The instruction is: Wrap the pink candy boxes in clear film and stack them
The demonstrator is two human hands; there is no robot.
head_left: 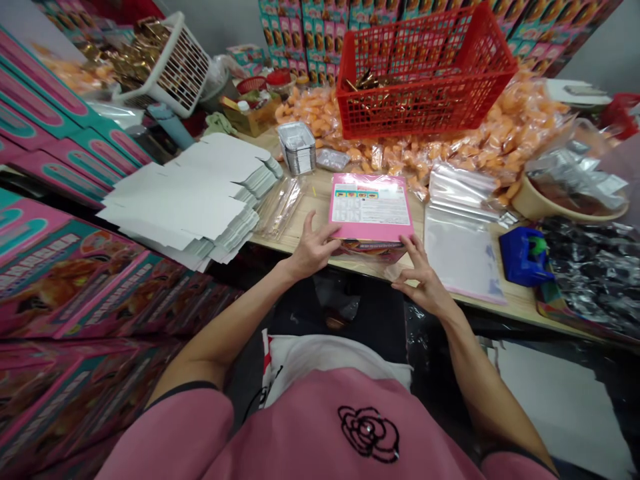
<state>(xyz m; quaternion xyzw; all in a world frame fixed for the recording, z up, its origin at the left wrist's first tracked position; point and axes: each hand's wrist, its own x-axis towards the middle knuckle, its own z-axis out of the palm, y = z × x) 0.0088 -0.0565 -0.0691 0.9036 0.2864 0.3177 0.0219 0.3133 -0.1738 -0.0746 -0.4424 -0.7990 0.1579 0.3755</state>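
A pink printed box lies at the front edge of the table, its label side up, and glossy clear film shows around it. The fingers of my left hand press on its near left corner, the thumb raised. At the near right corner, my right hand has its index finger against the box. Its thumb and another finger come together at a flap of clear film hanging from the front. Whether the film is a full bag around the box is hard to tell.
White folded cartons are stacked left, near foil trays. Clear plastic bags and a blue tape dispenser lie right. A red basket stands behind among bagged orange pieces. Printed boxes pile up left.
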